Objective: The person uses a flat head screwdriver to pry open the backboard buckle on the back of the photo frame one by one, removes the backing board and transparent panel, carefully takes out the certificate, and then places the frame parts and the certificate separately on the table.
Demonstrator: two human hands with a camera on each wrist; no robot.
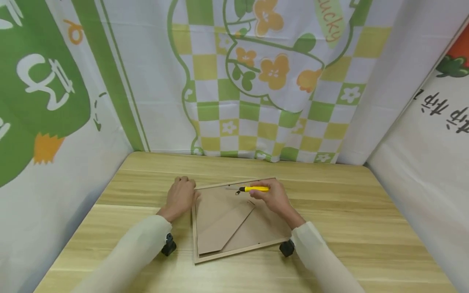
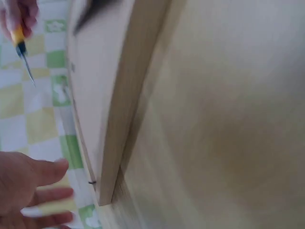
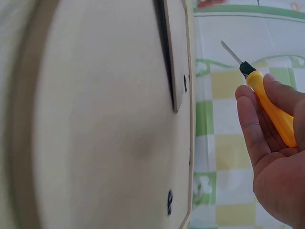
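Note:
A wooden picture frame (image 1: 242, 246) lies back side up on the table, its brown backing board (image 1: 271, 228) facing me. A slanted stand flap (image 1: 223, 232) lies over the board. My right hand (image 1: 272, 197) pinches a screwdriver (image 1: 257, 189) with a yellow handle and black collar, its thin metal shaft pointing left above the frame's far part. In the right wrist view, thumb and fingers close round the yellow handle (image 3: 274, 109). My left hand (image 1: 181, 197) is at the frame's far left corner; the left wrist view shows its fingers (image 2: 52, 195) extended and spread beside that corner.
Small dark fittings (image 3: 169, 202) sit on the backing board. A black wrist-worn device (image 1: 169, 245) hangs under the left sleeve, another (image 1: 287, 247) under the right. The wooden table (image 1: 348, 224) is bordered by printed cloth (image 1: 256, 134) at the back and sides.

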